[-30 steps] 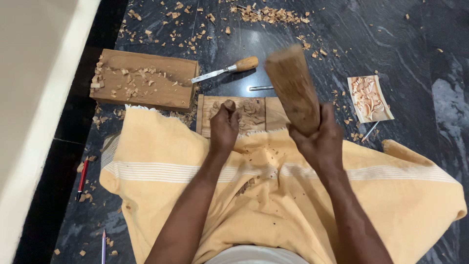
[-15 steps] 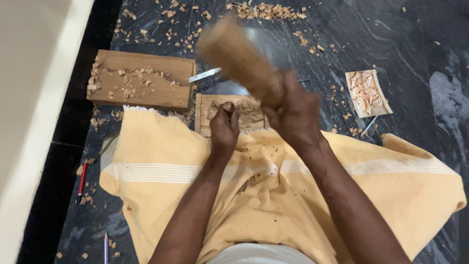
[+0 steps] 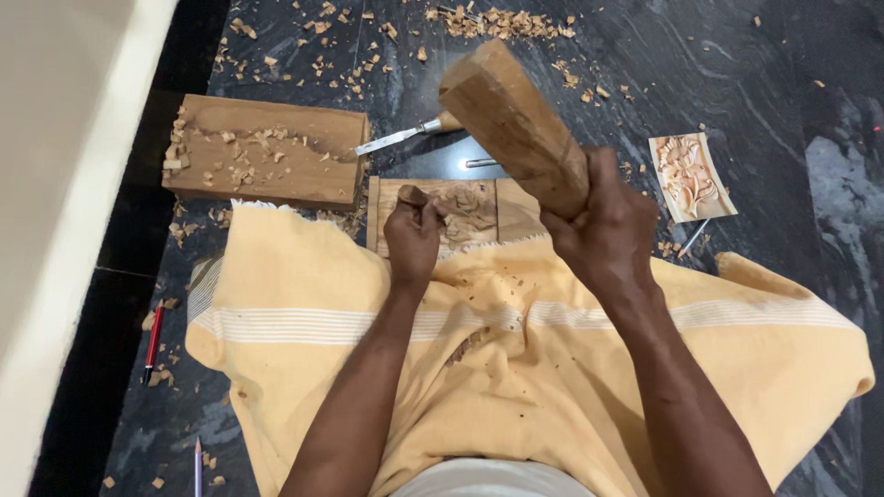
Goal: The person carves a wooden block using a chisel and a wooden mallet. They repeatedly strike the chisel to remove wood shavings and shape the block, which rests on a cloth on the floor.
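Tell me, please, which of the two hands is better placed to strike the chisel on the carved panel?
The right hand. It grips the wooden mallet, raised above the carved panel. The left hand is closed around the chisel, holding it on the panel.

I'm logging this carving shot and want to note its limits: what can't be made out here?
- Chisel blade: head view, hidden inside the left hand; only the handle top shows.
- Carved panel: near edge covered by the yellow cloth.
- Mallet handle: wrapped by the right hand.
- Pencil: cut off by the bottom edge.
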